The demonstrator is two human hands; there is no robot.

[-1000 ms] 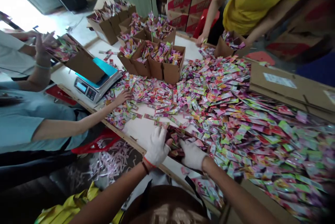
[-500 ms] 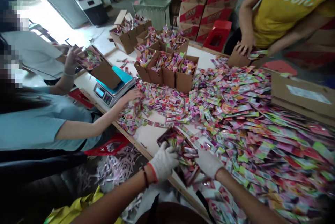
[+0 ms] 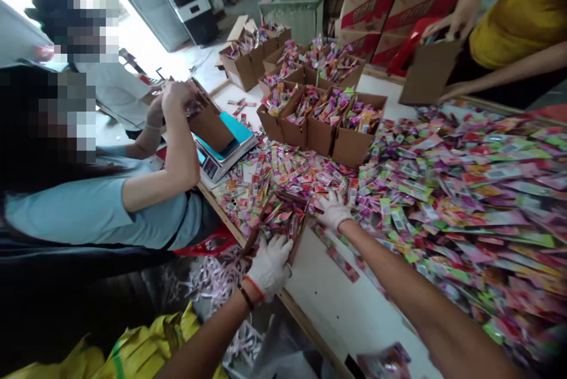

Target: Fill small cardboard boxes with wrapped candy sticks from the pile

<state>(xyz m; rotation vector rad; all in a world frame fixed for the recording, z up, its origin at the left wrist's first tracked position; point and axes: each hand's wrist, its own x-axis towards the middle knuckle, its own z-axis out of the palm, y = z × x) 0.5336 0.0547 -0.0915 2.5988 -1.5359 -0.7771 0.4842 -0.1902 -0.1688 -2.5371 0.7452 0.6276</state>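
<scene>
My left hand, in a white knitted glove, grips the near end of a small open cardboard box. Colourful snack packets fill that box, which lies at the table's near edge. To its right, my gloved right hand reaches out with fingers apart, over the edge of a wide pile of loose packets. Its fingertips touch or nearly touch packets; I cannot tell which. I see nothing held in it.
Filled boxes stand in rows beyond the pile. At left, a co-worker in light blue handles a box on a digital scale. Another in yellow holds a box. A green bin stands behind.
My hands and the box have moved farther along the table, toward the scale. My right hand has left the box's side for the pile. The blue-clad co-worker's arm has risen from the packets to the box.
</scene>
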